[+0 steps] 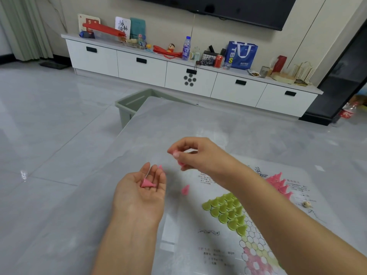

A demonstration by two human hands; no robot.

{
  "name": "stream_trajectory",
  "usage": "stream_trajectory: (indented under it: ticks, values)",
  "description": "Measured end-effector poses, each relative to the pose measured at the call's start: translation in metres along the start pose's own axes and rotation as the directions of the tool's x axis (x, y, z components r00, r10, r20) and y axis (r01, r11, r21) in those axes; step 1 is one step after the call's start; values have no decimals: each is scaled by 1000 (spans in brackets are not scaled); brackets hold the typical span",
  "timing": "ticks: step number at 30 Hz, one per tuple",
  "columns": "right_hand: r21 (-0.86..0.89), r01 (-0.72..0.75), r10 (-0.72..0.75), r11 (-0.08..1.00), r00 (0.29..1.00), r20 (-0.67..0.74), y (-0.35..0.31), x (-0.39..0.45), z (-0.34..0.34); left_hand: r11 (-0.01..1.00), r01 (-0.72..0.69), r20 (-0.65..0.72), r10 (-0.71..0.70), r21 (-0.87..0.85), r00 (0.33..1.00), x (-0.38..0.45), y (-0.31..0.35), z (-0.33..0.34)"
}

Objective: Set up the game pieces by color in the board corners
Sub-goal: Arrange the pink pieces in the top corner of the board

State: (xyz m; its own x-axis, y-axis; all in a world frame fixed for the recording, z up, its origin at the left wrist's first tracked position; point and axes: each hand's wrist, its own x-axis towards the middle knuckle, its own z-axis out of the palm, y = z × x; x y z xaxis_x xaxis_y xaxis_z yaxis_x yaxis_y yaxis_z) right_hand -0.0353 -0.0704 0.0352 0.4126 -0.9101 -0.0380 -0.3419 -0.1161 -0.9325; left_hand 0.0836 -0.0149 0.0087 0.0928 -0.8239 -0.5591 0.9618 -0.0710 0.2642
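Observation:
The paper game board [224,253] lies on the grey table at the lower right. Several green cone pieces [228,211] fill one of its corners, and several pink cones [280,184] stand in the far corner. My left hand [139,193] lies palm up left of the board with a pink cone [148,183] resting on the palm; its fingers are relaxed. Above it, my right hand [198,155] pinches a pink piece [175,153] at the fingertips. A loose pink cone [185,189] lies on the table between the hands, and another pink tip [160,167] shows by my left fingertips.
A small beige die [306,204] sits on the board's right part. A green bin [135,104] stands on the floor past the table's far corner. A white TV cabinet [190,76] with bottles, a can and a blue bag runs along the wall.

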Motion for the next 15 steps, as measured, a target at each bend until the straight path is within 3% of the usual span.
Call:
stream_trajectory:
  ticks: [4, 6, 10, 15]
  values:
    - [-126, 53, -40, 991, 994, 101, -24, -23, 6, 984, 157, 119, -166, 84, 979, -6, -14, 5]
    - [-204, 65, -52, 977, 996, 71, -25, -33, 10, 973, 197, 189, -216, 117, 958, -11, -20, 7]
    - [-206, 72, -79, 976, 997, -27, -20, -47, 8, 968, 169, 255, -214, 186, 943, -14, -29, 10]
    - [-165, 76, -87, 983, 994, -61, -16, -58, 1, 962, 176, 227, -223, 209, 948, -11, -38, 9]
